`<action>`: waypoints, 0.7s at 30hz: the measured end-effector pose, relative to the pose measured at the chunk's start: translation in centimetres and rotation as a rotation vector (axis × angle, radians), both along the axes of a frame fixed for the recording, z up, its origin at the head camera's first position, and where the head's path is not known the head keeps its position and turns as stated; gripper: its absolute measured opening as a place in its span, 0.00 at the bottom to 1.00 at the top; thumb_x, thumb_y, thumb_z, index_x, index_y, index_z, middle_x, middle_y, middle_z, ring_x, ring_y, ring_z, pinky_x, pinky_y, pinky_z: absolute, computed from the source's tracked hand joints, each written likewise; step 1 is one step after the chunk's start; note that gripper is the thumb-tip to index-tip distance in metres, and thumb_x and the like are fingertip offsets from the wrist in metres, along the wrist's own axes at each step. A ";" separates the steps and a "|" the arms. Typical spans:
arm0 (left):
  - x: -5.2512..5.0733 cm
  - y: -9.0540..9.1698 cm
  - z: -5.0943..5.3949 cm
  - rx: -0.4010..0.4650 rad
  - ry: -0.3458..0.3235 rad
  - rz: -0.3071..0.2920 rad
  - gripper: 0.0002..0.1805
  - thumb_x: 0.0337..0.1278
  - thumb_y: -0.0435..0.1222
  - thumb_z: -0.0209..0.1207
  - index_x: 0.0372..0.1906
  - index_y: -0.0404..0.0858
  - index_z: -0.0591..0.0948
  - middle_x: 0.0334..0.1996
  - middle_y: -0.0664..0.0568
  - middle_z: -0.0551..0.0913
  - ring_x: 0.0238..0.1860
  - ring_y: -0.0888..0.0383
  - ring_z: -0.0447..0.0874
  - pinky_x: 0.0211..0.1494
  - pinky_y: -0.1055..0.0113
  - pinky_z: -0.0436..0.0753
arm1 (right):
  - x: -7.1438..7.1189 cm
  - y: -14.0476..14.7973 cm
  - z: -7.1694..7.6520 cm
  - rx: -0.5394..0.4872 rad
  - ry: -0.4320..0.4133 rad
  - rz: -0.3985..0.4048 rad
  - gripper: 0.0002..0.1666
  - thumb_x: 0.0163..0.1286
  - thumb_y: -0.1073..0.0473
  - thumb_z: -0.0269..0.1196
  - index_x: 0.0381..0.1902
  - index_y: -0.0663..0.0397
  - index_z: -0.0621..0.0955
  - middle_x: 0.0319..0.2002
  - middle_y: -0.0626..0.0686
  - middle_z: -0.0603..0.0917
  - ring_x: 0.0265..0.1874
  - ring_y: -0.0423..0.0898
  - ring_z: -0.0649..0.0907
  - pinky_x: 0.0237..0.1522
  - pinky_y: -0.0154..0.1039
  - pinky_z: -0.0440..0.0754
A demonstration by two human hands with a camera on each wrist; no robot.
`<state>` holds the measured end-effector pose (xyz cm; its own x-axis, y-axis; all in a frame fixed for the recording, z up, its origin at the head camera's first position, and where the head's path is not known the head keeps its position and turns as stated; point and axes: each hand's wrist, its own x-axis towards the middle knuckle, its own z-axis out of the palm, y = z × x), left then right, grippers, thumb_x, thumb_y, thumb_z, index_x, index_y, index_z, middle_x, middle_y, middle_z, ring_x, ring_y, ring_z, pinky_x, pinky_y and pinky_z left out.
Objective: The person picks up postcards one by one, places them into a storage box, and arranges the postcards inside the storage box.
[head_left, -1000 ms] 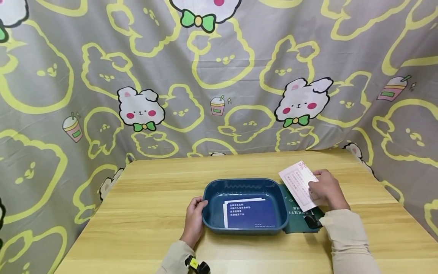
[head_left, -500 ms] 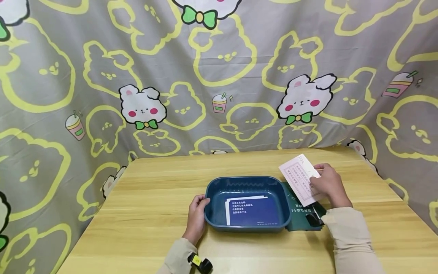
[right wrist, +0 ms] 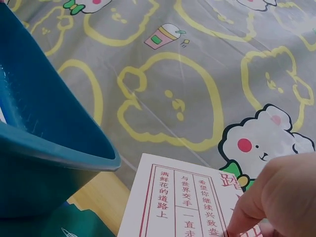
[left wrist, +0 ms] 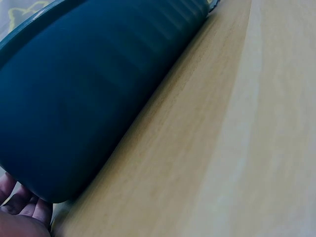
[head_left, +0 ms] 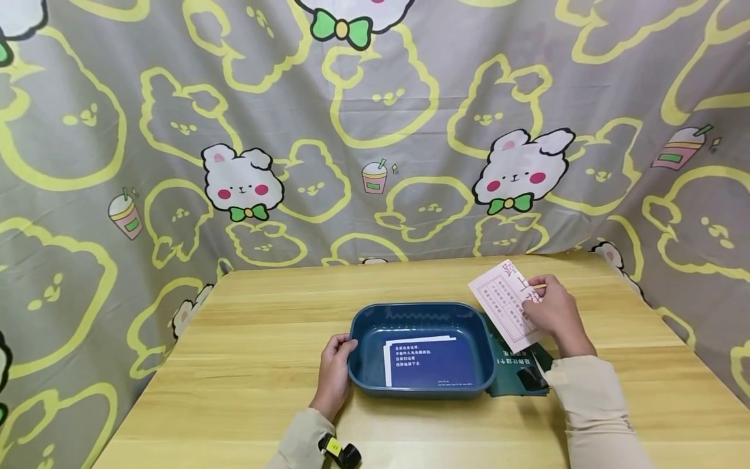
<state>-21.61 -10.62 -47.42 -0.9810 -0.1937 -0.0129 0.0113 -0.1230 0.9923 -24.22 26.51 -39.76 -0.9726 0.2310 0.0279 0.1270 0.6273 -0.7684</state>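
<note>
A dark teal plastic basin (head_left: 364,361) stands on the table. My left hand (head_left: 331,376) grips its left end, thumb over the rim and fingers outside; in the left wrist view the fingers (left wrist: 42,211) show beside the basin's lower corner. Inside lies a dark blue card (head_left: 433,366) with white writing, white card edges showing behind it. My right hand (head_left: 555,316) pinches a pale pink card (head_left: 497,298) with red vertical writing by its right edge, tilted above the table right of the basin. Under it are dark green cards (head_left: 506,384), partly hidden.
The wooden table (head_left: 252,365) reaches back to a grey curtain (head_left: 328,117) with yellow outlines and white rabbit heads. Black wrist devices (head_left: 348,454) sit at both cuffs. The green cards lie against the basin's right side.
The pink card has shifted slightly left and turned its face, so large red characters along its edge now show more clearly. The left hand stays on the basin, which stands still.
</note>
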 end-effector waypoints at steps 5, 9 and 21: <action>0.0 0.0 -0.1 0.004 0.013 0.003 0.11 0.64 0.30 0.52 0.46 0.25 0.73 0.41 0.47 0.72 0.43 0.56 0.70 0.46 0.70 0.72 | 0.1 -0.3 0.0 0.002 0.033 -0.019 0.31 0.58 0.66 0.57 0.60 0.68 0.66 0.47 0.69 0.72 0.38 0.59 0.77 0.25 0.39 0.78; 0.0 0.0 0.0 0.009 0.019 0.009 0.11 0.63 0.29 0.52 0.45 0.24 0.73 0.40 0.47 0.72 0.42 0.57 0.70 0.46 0.71 0.72 | 0.1 -0.6 0.2 -0.001 0.044 -0.027 0.30 0.58 0.65 0.57 0.60 0.67 0.67 0.47 0.68 0.73 0.37 0.58 0.78 0.26 0.39 0.78; 0.1 0.0 0.1 -0.003 0.003 0.004 0.10 0.64 0.30 0.52 0.45 0.26 0.73 0.41 0.47 0.72 0.43 0.56 0.70 0.46 0.71 0.72 | 0.1 -0.9 0.5 0.015 0.073 -0.021 0.29 0.60 0.65 0.56 0.60 0.67 0.67 0.48 0.67 0.74 0.39 0.58 0.77 0.27 0.38 0.77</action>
<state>-21.48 -10.61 -47.34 -0.9803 -0.1975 -0.0094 0.0146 -0.1198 0.9927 -24.10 25.62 -39.30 -0.9626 0.2505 0.1027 0.0840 0.6369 -0.7664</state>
